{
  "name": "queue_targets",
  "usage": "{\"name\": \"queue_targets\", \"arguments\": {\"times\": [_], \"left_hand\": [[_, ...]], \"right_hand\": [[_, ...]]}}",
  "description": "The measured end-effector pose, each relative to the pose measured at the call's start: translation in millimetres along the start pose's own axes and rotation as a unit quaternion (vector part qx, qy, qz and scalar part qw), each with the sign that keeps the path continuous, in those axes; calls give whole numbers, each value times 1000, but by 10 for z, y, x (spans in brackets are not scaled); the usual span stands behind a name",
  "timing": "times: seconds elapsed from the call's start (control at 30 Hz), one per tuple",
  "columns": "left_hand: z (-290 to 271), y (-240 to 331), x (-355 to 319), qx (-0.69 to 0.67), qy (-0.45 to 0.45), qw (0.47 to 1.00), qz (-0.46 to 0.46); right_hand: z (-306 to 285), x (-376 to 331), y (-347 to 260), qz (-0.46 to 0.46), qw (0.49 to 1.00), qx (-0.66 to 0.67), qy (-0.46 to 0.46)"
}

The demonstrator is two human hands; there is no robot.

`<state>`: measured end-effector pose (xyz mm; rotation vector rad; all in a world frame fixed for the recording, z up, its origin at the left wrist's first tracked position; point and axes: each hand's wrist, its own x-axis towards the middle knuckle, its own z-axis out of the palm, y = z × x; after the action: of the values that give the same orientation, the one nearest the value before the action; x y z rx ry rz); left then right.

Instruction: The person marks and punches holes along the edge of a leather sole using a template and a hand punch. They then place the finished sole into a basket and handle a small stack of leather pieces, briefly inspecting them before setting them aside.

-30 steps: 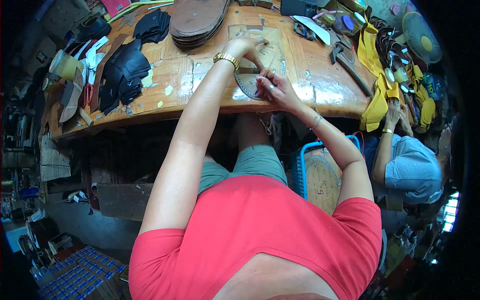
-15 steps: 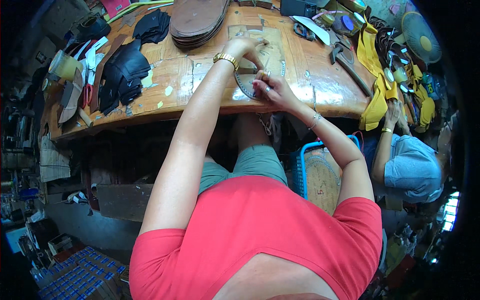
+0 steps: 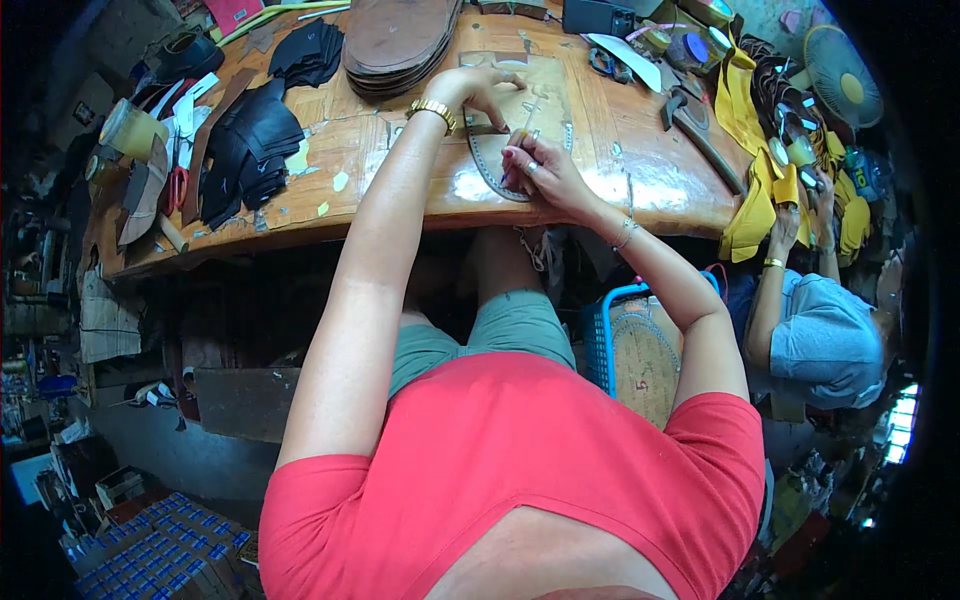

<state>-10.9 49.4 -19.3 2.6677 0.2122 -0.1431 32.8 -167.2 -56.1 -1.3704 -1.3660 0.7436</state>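
A flat tan panel point(image 3: 545, 85) with a rounded near end lies on the wooden table in front of me. A line of small dark marks follows its curved edge. My left hand point(image 3: 474, 92) is arched over the panel's left side, fingers apart, holding nothing I can see. My right hand point(image 3: 543, 168) is closed around a slim pen-like tool point(image 3: 532, 117) at the panel's near right part. The tool's thin shaft points up and away from me; my fingers hide its lower end, so its exact kind is unclear.
A stack of brown oval leather pieces point(image 3: 395, 45) stands behind left, with black leather pieces point(image 3: 250, 150) nearer. A hammer point(image 3: 705, 140) and yellow strips point(image 3: 750, 220) lie at right, beside a co-worker's hands point(image 3: 785, 225). A blue basket point(image 3: 598, 345) sits below the table edge.
My left hand has shifted slightly left, its fingers drawn back from the tool. My right hand has barely moved and still grips the tool. The co-worker's hands have moved apart.
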Motion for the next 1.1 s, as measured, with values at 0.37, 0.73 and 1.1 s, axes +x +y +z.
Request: {"name": "queue_targets", "arguments": {"times": [0.37,0.73,1.1], "left_hand": [[106,-216,127,5,22,1000,14],[96,-200,115,-19,2,1000,-13],[73,-183,38,-17,37,999,18]], "right_hand": [[8,98,64,-64,995,-70,-33],[107,153,82,-298,930,-214,-23],[89,217,36,-147,976,-162,-6]]}}
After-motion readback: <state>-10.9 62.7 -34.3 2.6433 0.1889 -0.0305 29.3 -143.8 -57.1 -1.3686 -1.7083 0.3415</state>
